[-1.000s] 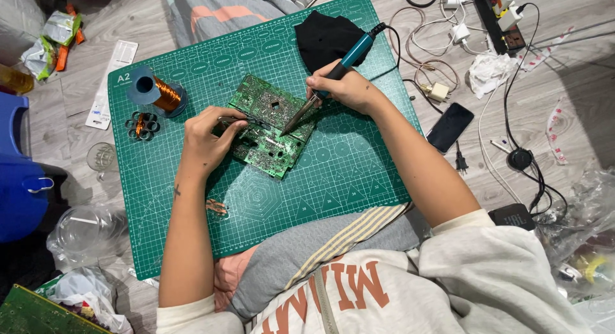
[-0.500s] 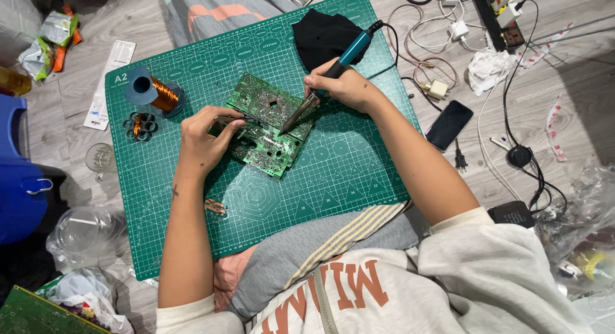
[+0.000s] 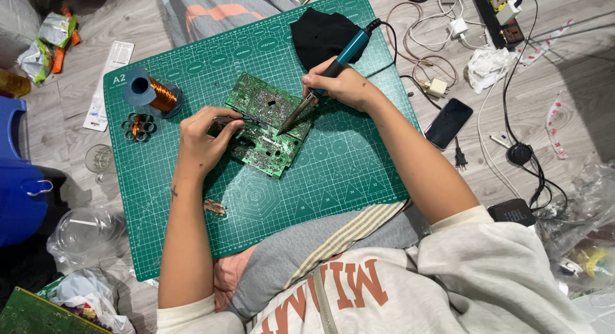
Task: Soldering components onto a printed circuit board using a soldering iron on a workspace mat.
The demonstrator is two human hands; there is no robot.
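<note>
While your right hand (image 3: 343, 85) gripped the soldering iron (image 3: 327, 74), its tip met the circuit board (image 3: 266, 125). Your left hand (image 3: 202, 141) pinched tweezers (image 3: 240, 120) there. Soldering looked midway, the board unfinished.

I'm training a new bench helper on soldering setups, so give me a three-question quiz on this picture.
1. True or false: the teal-handled soldering iron is in the right hand.
2. What does the left hand hold over the green printed circuit board? A) slim metal tweezers B) scissors C) a phone
3. Fill in: the spool of copper wire lies on the green ____ mat.

Key: 1 true; 2 A; 3 cutting.
</note>
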